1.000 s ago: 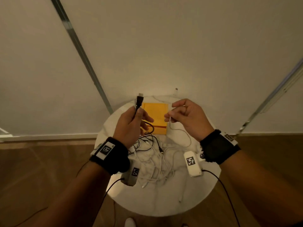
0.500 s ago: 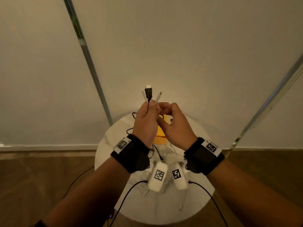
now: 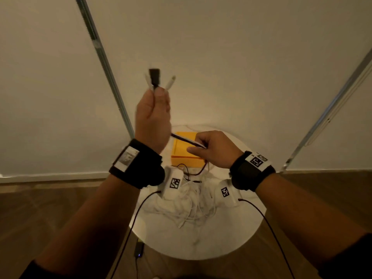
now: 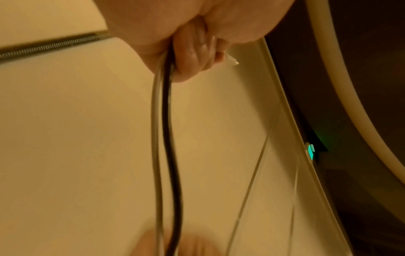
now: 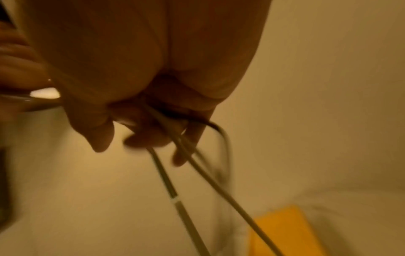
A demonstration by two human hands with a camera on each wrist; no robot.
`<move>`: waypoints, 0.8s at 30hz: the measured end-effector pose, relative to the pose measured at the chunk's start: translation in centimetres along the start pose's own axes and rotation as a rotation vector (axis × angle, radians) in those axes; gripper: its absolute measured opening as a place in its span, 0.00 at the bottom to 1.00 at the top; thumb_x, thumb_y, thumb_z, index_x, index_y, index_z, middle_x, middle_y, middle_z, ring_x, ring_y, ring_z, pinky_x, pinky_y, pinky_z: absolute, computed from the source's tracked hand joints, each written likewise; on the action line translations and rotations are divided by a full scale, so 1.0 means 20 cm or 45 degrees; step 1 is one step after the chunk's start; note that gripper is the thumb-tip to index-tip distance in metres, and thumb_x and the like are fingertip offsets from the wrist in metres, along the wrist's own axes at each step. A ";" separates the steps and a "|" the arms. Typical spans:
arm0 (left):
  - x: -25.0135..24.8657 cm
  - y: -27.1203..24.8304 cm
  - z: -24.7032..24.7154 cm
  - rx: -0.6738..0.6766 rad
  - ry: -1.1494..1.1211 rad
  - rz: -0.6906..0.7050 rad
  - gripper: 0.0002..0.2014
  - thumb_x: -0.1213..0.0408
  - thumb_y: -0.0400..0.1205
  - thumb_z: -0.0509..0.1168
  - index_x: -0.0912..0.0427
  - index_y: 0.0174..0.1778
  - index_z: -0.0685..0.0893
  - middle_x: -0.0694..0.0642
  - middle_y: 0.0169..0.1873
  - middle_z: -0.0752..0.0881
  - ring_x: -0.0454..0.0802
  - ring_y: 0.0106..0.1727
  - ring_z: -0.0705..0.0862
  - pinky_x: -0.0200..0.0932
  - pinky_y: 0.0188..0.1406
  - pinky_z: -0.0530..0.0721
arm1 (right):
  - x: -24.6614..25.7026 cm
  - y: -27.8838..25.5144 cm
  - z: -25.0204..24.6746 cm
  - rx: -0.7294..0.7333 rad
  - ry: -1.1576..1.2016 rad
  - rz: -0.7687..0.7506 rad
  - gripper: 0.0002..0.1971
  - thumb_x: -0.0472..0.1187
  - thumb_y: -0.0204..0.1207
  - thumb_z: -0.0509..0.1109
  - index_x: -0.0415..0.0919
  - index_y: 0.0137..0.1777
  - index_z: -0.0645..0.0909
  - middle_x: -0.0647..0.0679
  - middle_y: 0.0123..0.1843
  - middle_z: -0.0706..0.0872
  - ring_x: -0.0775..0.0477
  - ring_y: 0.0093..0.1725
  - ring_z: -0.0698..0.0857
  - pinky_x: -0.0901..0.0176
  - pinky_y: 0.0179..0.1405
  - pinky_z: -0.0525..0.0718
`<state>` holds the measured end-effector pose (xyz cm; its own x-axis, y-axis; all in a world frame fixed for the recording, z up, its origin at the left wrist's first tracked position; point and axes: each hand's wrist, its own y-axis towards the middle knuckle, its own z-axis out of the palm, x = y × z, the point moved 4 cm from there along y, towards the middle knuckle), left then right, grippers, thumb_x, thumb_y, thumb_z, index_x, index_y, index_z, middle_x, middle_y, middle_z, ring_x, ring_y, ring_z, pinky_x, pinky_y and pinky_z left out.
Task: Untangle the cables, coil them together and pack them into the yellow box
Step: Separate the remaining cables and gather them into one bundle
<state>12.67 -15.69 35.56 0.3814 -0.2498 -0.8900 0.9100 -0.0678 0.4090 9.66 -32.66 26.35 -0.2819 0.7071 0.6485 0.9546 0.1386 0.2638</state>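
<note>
My left hand (image 3: 154,115) is raised high over the round table and grips the cable ends: a black plug (image 3: 154,77) and two white plugs (image 3: 170,81) stick up out of the fist. The cables (image 3: 186,141) run taut from it down to my right hand (image 3: 209,151), which pinches them just above the yellow box (image 3: 182,155). In the left wrist view the black cable (image 4: 170,138) and white ones hang from the fingers (image 4: 192,52). In the right wrist view cables (image 5: 197,166) pass through the curled fingers (image 5: 188,152). The rest lies in a white tangle (image 3: 193,204) on the table.
The white round table (image 3: 201,242) stands on a dark wood floor against a pale wall. The open yellow box sits at the table's far side. A small black device (image 3: 138,249) with a blue light lies on the floor by the table's near left edge.
My left hand rose and moved left with the gathered plugs. My right hand came off the left one, dropped toward the box and slid along the cables, pulling them taut.
</note>
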 end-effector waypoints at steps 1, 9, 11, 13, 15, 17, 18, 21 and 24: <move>-0.04 0.03 -0.04 -0.069 -0.008 0.051 0.14 0.60 0.92 0.54 0.53 0.40 0.74 0.45 0.25 0.69 0.41 0.23 0.64 0.36 0.19 0.62 | -0.07 -0.01 -0.01 -0.022 0.023 0.047 0.22 0.52 0.79 0.75 0.47 0.30 0.70 0.53 0.25 0.74 0.55 0.24 0.73 0.55 0.29 0.71; -0.13 0.22 -0.34 -0.258 0.679 0.400 0.16 0.54 0.88 0.55 0.51 0.34 0.76 0.47 0.25 0.75 0.53 0.27 0.71 0.57 0.26 0.70 | -0.54 -0.14 -0.11 -0.125 -0.004 0.389 0.26 0.54 0.79 0.75 0.43 0.29 0.66 0.49 0.26 0.66 0.50 0.27 0.66 0.53 0.33 0.66; -0.03 0.16 -0.26 -0.059 1.006 0.358 0.19 0.50 0.88 0.54 0.59 0.39 0.78 0.53 0.28 0.81 0.61 0.30 0.78 0.62 0.32 0.78 | -0.51 -0.12 -0.12 -0.158 0.025 0.346 0.25 0.48 0.80 0.75 0.44 0.29 0.65 0.49 0.26 0.66 0.50 0.28 0.65 0.53 0.33 0.65; 0.07 0.08 -0.13 0.211 1.158 0.239 0.25 0.40 0.87 0.55 0.59 0.45 0.81 0.51 0.34 0.88 0.59 0.36 0.84 0.58 0.38 0.82 | -0.42 -0.06 -0.11 -0.161 -0.025 0.300 0.24 0.42 0.79 0.75 0.46 0.29 0.64 0.49 0.26 0.68 0.49 0.28 0.67 0.53 0.32 0.66; 0.18 -0.01 0.00 0.487 1.303 0.122 0.33 0.24 0.76 0.60 0.54 0.51 0.81 0.41 0.44 0.88 0.49 0.43 0.85 0.49 0.42 0.79 | -0.29 0.00 -0.10 -0.136 -0.144 0.184 0.20 0.38 0.76 0.74 0.45 0.29 0.66 0.47 0.27 0.73 0.46 0.29 0.71 0.51 0.32 0.69; 0.30 -0.08 0.08 0.724 1.386 0.033 0.37 0.23 0.66 0.70 0.52 0.53 0.76 0.40 0.45 0.84 0.44 0.43 0.81 0.44 0.38 0.76 | -0.16 0.07 -0.09 -0.093 -0.221 0.076 0.18 0.34 0.73 0.72 0.50 0.28 0.69 0.51 0.26 0.73 0.49 0.27 0.72 0.53 0.29 0.70; 0.35 -0.10 0.10 0.788 1.409 0.007 0.34 0.28 0.67 0.75 0.52 0.51 0.73 0.41 0.42 0.81 0.44 0.41 0.80 0.43 0.35 0.73 | -0.10 0.09 -0.09 -0.055 -0.295 0.039 0.17 0.33 0.74 0.70 0.53 0.30 0.72 0.53 0.26 0.73 0.52 0.26 0.71 0.55 0.28 0.68; 0.44 -0.10 0.08 0.675 1.305 0.069 0.17 0.54 0.78 0.76 0.54 0.48 0.74 0.44 0.37 0.78 0.53 0.40 0.82 0.47 0.33 0.70 | 0.01 0.13 -0.10 0.058 -0.460 -0.053 0.07 0.37 0.76 0.70 0.47 0.37 0.82 0.50 0.29 0.79 0.48 0.28 0.75 0.53 0.30 0.73; 0.43 -0.04 -0.02 0.454 1.061 -0.023 0.14 0.66 0.81 0.69 0.49 0.37 0.70 0.44 0.29 0.77 0.46 0.30 0.78 0.45 0.29 0.70 | -0.05 0.12 -0.13 0.067 -0.319 -0.032 0.17 0.41 0.72 0.74 0.49 0.29 0.68 0.52 0.26 0.73 0.51 0.26 0.71 0.51 0.30 0.71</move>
<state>15.26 -17.42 27.61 0.4876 0.5247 -0.6979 0.8656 -0.3947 0.3080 11.99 -34.81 28.09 -0.2789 0.8517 0.4436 0.9532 0.1894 0.2358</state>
